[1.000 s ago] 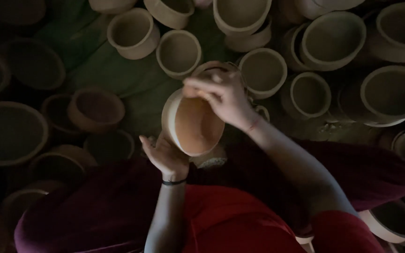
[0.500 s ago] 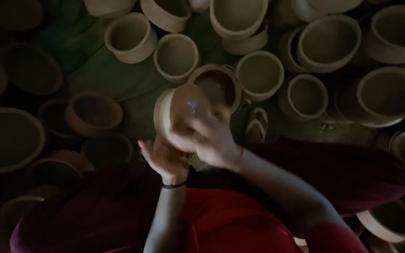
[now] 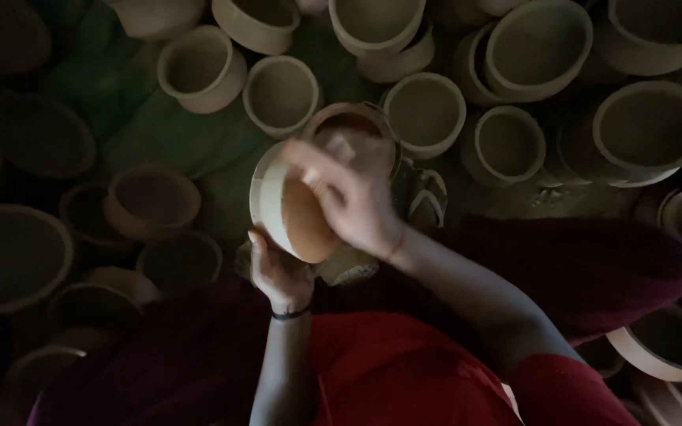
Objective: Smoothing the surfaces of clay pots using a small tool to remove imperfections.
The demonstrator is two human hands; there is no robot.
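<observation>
My left hand (image 3: 278,272) cups a round clay pot (image 3: 287,207) from below and tilts it on its side, pale rim to the left, reddish-brown base toward me. My right hand (image 3: 350,196) is blurred with motion and lies over the pot's reddish base, fingers pressed on it. Whether it holds a cloth or a tool I cannot tell. A dark band circles my left wrist. Just behind the pot stands a small bowl (image 3: 355,125) with dark red contents.
Many unfired clay pots and bowls crowd the floor all around, such as one pot (image 3: 425,112) behind and a wide one (image 3: 650,126) at right. A reddish pot (image 3: 151,199) sits left. Green cloth (image 3: 159,134) lies beneath. My red-clad lap fills the foreground.
My right hand has slid from the pot's top edge down across its reddish base. The pot has turned slightly in my left hand. The view has shifted a little.
</observation>
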